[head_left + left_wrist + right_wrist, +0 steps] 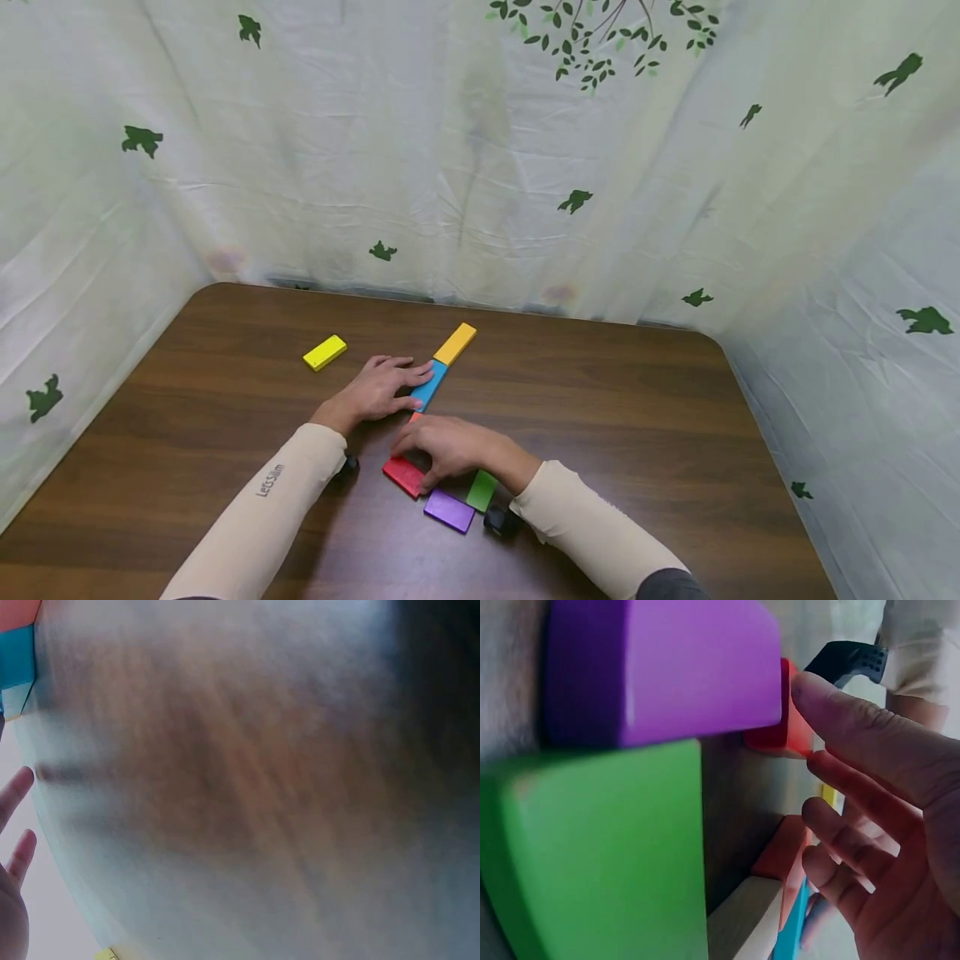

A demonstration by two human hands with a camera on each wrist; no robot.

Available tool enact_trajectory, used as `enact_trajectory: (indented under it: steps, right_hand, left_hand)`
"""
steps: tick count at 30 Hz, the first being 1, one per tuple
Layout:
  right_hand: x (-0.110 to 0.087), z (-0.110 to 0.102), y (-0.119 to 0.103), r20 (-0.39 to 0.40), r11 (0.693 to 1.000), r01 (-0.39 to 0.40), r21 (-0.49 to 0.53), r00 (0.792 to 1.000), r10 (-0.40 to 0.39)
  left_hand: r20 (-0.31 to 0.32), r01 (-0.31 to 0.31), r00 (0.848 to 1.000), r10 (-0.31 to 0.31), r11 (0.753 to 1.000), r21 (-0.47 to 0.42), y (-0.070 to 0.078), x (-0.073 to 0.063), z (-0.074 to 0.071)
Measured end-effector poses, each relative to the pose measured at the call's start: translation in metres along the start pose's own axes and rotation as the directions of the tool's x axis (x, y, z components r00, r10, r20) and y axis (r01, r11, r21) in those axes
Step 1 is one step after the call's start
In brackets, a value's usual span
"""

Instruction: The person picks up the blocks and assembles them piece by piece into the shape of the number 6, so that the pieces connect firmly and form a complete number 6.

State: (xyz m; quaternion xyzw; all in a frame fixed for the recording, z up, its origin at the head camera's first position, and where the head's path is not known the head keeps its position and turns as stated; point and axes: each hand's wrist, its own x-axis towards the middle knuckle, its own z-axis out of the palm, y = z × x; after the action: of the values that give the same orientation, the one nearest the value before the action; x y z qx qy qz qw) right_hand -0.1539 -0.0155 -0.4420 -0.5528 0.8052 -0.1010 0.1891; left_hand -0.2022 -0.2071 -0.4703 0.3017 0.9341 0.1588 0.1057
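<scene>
My left hand (384,388) rests on the blue block (426,390) with fairly straight fingers. A yellow-orange block (455,343) continues the line beyond the blue one, and an orange block (782,851) adjoins its near end, mostly hidden under my right hand in the head view. My right hand (450,443) pinches the red block (405,477), thumb on one side and fingertip on the other, as the right wrist view also shows. The purple block (449,511) and green block (482,491) lie beside that hand. A pale wooden block (744,919) shows past the green one.
A bright yellow block (325,353) lies apart on the left of the brown wooden table (615,417). A white curtain (315,167) with green leaf prints stands behind and around the table. Black wrist cameras sit under both sleeves, the right one (501,522) close to the purple block.
</scene>
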Motion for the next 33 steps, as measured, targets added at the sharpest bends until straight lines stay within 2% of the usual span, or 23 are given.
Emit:
enact_trajectory:
  steps: [5, 19, 33]
  right_hand:
    - [0.004, 0.001, 0.002, 0.023, 1.0, 0.003, -0.001, 1.0, -0.003]
    - [0.008, 0.006, 0.004, -0.024, 0.999, 0.036, -0.022, 0.999, -0.037]
    - [0.0, 0.011, -0.003, -0.075, 0.999, 0.034, -0.023, 0.997, -0.035]
  left_hand:
    - [0.002, 0.002, 1.0, -0.002, 1.0, -0.005, 0.001, 0.001, 0.0]
    - [-0.008, -0.006, 1.0, 0.006, 1.0, -0.007, 0.001, 0.001, 0.0]
    - [-0.013, -0.007, 1.0, 0.007, 1.0, -0.002, 0.0, 0.001, 0.001]
